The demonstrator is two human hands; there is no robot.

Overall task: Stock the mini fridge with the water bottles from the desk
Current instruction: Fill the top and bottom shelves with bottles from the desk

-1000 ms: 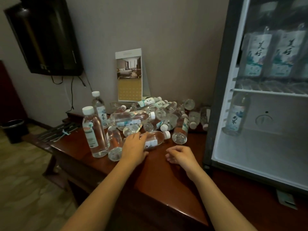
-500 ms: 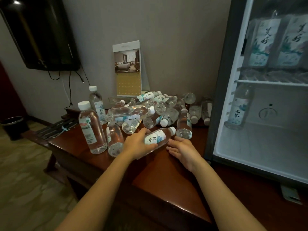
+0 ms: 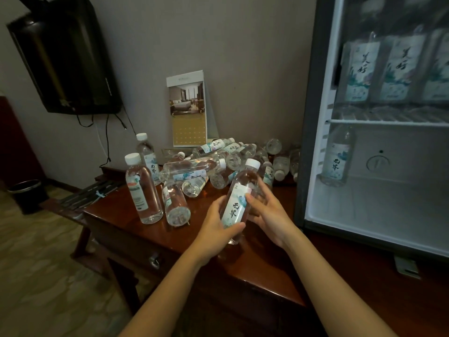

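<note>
My left hand grips the lower half of a tilted water bottle, thumb across its label, and my right hand grips its middle. I hold it over the desk, just left of the open mini fridge. A pile of bottles lies behind it. One fridge bottle stands under the shelf. The upper-shelf items are blurred.

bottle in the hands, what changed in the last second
The left hand picked the lying bottle up off the desk and tipped it cap-up; the right hand left the desk and took hold of it too. The bottle pile and the fridge bottle stayed put.
</note>
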